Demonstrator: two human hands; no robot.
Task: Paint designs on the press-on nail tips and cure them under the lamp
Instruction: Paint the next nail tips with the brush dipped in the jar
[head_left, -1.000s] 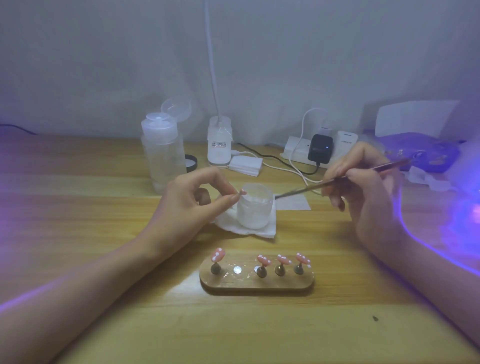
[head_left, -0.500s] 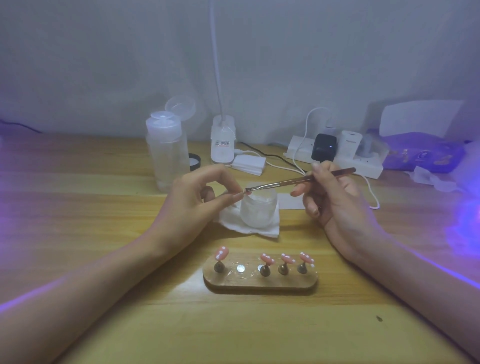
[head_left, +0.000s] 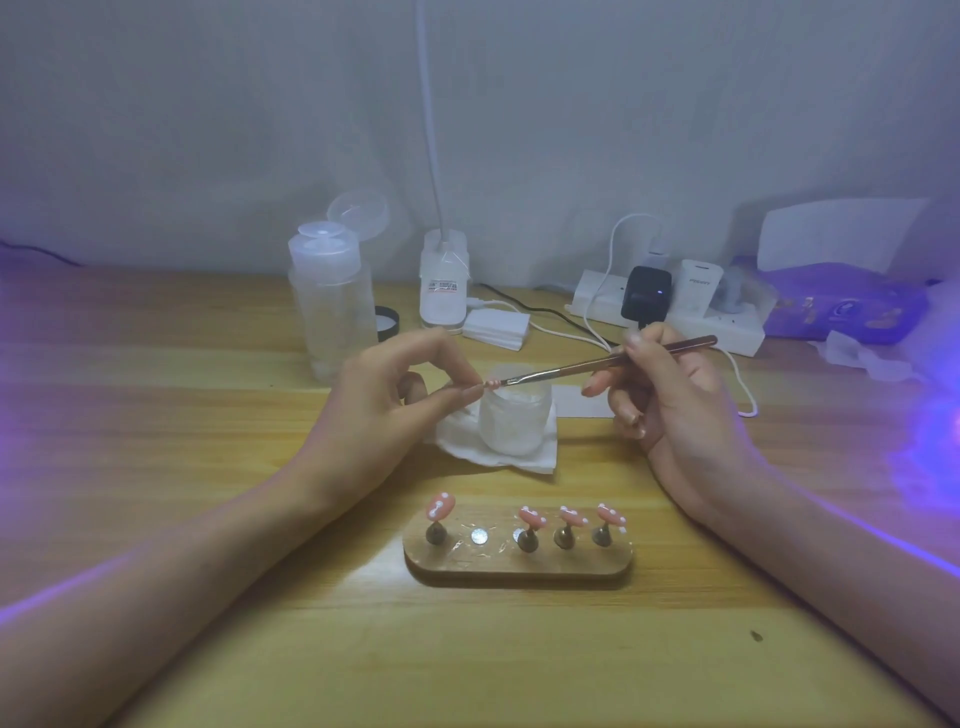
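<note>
Past the wooden stand (head_left: 519, 569) holding four painted tips (head_left: 531, 517), the grip of the left hand (head_left: 384, 400) is pinching a pink nail tip (head_left: 491, 385) and the grip of the right hand (head_left: 670, 400) is clamping the brush (head_left: 566, 370), bristles touching the tip. Light, braced strokes are looking wisest. The jar (head_left: 514, 421) is sitting right by them on the table (head_left: 156, 415), inviting a knock.

Wooden table (head_left: 156, 426) — nail stand (head_left: 519, 570), tissue (head_left: 462, 441), power strip (head_left: 737, 335)

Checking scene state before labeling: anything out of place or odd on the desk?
Nothing spilled or damaged. The wooden stand has one bare slot, second from left; that nail tip is apparently the one pinched by the left hand. The clear bottle has its cap open.
</note>
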